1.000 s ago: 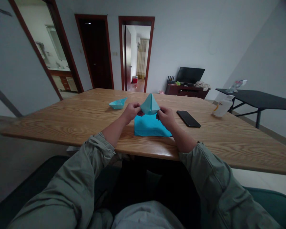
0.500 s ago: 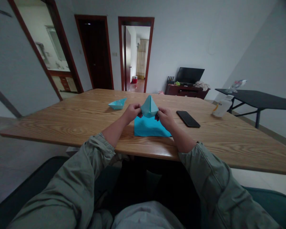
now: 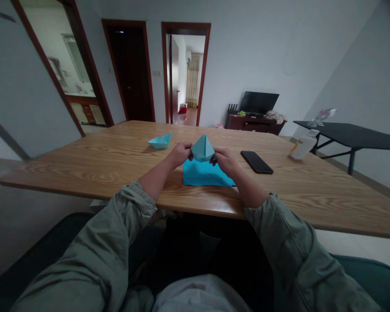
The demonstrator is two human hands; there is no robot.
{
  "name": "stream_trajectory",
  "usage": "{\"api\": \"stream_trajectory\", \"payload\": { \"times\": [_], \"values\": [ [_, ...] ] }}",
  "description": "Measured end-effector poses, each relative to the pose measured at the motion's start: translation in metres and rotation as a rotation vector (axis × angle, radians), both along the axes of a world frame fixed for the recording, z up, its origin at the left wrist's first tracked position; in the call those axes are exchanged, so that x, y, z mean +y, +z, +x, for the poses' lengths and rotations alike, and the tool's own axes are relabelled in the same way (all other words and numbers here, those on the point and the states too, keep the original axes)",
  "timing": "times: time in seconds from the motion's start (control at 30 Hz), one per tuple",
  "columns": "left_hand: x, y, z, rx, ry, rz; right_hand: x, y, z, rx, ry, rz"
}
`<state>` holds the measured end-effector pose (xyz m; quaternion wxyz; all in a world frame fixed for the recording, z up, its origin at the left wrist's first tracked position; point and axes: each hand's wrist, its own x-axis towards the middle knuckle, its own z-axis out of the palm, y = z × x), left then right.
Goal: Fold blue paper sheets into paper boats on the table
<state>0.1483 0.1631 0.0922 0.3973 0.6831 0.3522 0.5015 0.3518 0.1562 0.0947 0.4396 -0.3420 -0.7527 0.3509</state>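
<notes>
The person is sitting at a wooden surface [image 3: 84, 182], and the left hand [image 3: 181, 155] and right hand [image 3: 225, 160] are both closing on a folded blue paper piece [image 3: 202, 149], pinching it at its lower corners. Each grip is shut firmly on the paper, and the piece is standing point-up between them, just above the grips' line. Its hollow underside is facing away from view, so nothing inside it can be seen.

A flat blue paper sheet [image 3: 206, 173] is lying directly below the grips, with the right hand's wrist passing over its far corner. A small paper boat [image 3: 160, 141] is sitting just beyond the left grip, well apart from it. A black phone [image 3: 256, 162] is lying to the right of the right grip, and a white bottle [image 3: 301, 146] is standing farther right near the surface's edge. Open wood is stretching to the left of the left grip and along the near edge.

Both forearms are angling inward from the near edge, resting low, with olive jacket sleeves [image 3: 273, 242] pushed up to them.
</notes>
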Motion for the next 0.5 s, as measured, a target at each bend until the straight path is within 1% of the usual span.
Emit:
{"api": "stream_trajectory", "payload": {
  "times": [0.1,0.2,0.27,0.33,0.4,0.5],
  "values": [
    [0.002,-0.001,-0.004,0.045,0.006,0.085,0.001,-0.001,0.0,-0.008,-0.029,0.036],
    [0.003,-0.002,-0.011,0.147,0.049,0.224,0.003,-0.005,0.001,-0.041,-0.069,0.131],
    [0.002,-0.003,-0.015,0.269,0.081,0.324,0.004,-0.009,0.003,-0.15,-0.098,0.224],
    [0.002,-0.004,-0.018,0.399,0.089,0.388,0.004,-0.013,0.006,-0.285,-0.099,0.306],
    [0.001,-0.006,-0.018,0.501,0.078,0.408,0.003,-0.017,0.007,-0.394,-0.077,0.359],
    [-0.001,-0.008,-0.016,0.601,0.044,0.405,0.0,-0.018,0.007,-0.522,-0.064,0.406]
  ]
}}
